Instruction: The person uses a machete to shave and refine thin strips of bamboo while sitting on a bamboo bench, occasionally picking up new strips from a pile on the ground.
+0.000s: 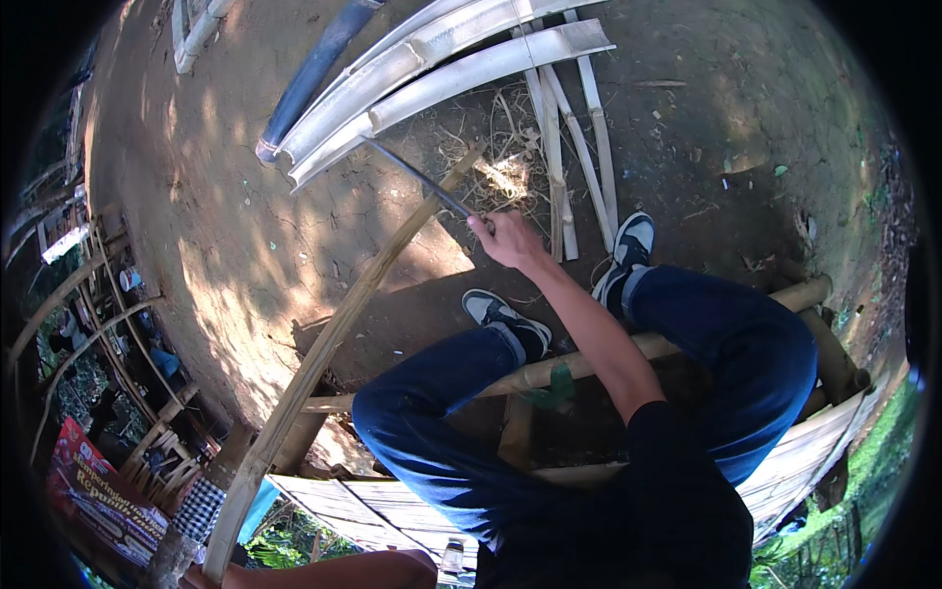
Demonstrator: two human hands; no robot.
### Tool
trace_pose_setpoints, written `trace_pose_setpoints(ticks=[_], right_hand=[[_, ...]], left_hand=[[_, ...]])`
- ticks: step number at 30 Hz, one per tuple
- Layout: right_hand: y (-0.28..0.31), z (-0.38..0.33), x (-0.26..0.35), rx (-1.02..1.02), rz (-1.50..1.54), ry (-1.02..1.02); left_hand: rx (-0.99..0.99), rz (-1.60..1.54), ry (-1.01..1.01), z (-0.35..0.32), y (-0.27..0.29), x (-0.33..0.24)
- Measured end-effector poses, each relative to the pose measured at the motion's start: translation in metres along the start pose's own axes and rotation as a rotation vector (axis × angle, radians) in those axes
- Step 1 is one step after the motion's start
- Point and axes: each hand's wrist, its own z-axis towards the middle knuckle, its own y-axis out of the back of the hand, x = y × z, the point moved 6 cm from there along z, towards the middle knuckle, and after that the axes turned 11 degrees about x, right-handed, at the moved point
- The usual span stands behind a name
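A long split bamboo strip [339, 319] runs slantwise from the lower left edge up to the middle of the view. Around its near end, my left hand [208, 577] is closed; only part of that hand shows at the lower rim. My right hand [512, 241] is wrapped round the handle of a long, thin-bladed knife [417, 175], with the handle mostly hidden in the fist. The blade points up and left, crossing the strip near its far end. Whether the edge bites into the bamboo, I cannot tell.
Large split bamboo halves [461, 83] and a dark pole [314, 83] lie on the dirt ground ahead. Thin strips [594, 137] and a pile of shavings [505, 177] are beside them. I sit on a bamboo bench [392, 510]. A red banner [103, 496] hangs at left.
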Motion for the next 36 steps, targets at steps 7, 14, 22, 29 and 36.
trace_pose_setpoints(ticks=[7,14,22,29,36], right_hand=[[-0.031,-0.042,0.051,-0.002,0.177,0.201],[-0.037,-0.084,-0.025,-0.064,0.472,-0.148],[0.039,-0.161,0.093,-0.209,0.827,0.097],[0.07,-0.279,0.145,-0.138,0.827,0.292],[0.037,-0.359,0.1,-0.016,0.569,0.188]], left_hand=[[-0.146,0.002,-0.018,0.012,0.01,0.004],[-0.274,-0.071,0.111,-0.015,0.001,0.005],[-0.269,-0.157,0.163,-0.045,0.038,-0.01],[-0.248,-0.189,0.208,-0.091,0.072,-0.026],[0.01,-0.098,0.19,-0.141,0.101,-0.046]])
